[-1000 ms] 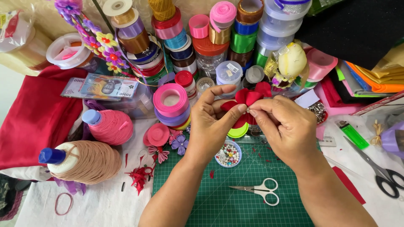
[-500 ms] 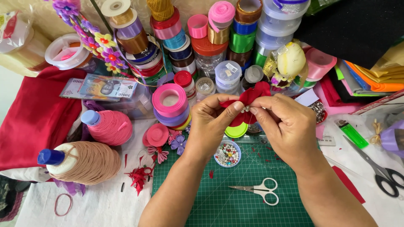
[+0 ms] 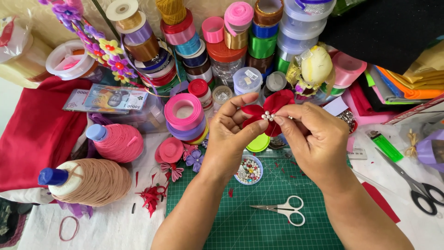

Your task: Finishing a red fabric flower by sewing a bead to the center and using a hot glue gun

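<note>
Two hands meet on a red fabric flower [image 3: 268, 111], held in the air above the far edge of the green cutting mat [image 3: 259, 217]. The left hand [image 3: 231, 134] pinches the flower from below, thumb on a front petal; the right hand [image 3: 312, 134] has its fingertips closed on the small cluster of white beads at the flower's centre. Directly beneath, a little dish of mixed beads [image 3: 249, 170] sits on the mat, with a lime-green lid [image 3: 258, 143] just beyond it. White-handled scissors [image 3: 282, 210] lie between the forearms, blades pointing left. The near part of the mat is otherwise mostly bare, save a few red scraps. Left of the mat: a stack of pink and purple ribbon rolls [image 3: 186, 115], a pink thread cone [image 3: 118, 142] and a tan thread cone [image 3: 88, 181], both lying on their sides on the counter. Behind the flower, stacked ribbon spools and jars crowd the back edge closely. Right of the mat, black-handled scissors [image 3: 416, 187] lie near the counter's right edge.
</note>
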